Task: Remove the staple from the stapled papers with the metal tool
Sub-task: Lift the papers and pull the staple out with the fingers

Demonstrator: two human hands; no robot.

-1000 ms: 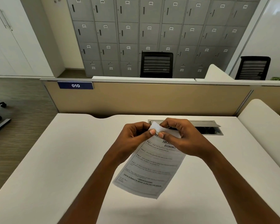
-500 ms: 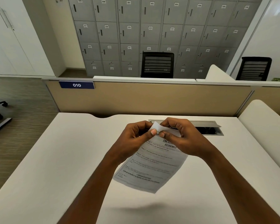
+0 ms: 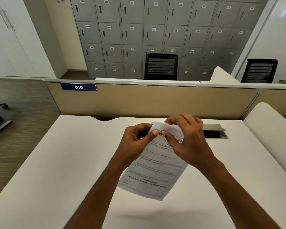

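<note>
The stapled papers (image 3: 153, 169), printed sheets with black text, hang in the air above the white desk (image 3: 64, 162). My left hand (image 3: 135, 141) pinches their top left corner, thumb on the front. A small metal staple (image 3: 159, 130) shows at that corner, just above my thumb. My right hand (image 3: 186, 139) holds the top edge, its thumb pressed on the page beside the staple and its fingers curled over the folded-back top sheet; the fingertips are blurred. No metal tool is visible.
An open cable hatch (image 3: 213, 131) lies in the desk just behind my right hand. A beige partition (image 3: 155, 101) with a blue "010" label (image 3: 78, 87) bounds the desk's far side. A second white desk (image 3: 271, 129) adjoins on the right.
My right hand's fingers have lifted and moved up at the top edge, folding the top sheet back further. The staple now shows at the corner. The left hand keeps its pinch.
</note>
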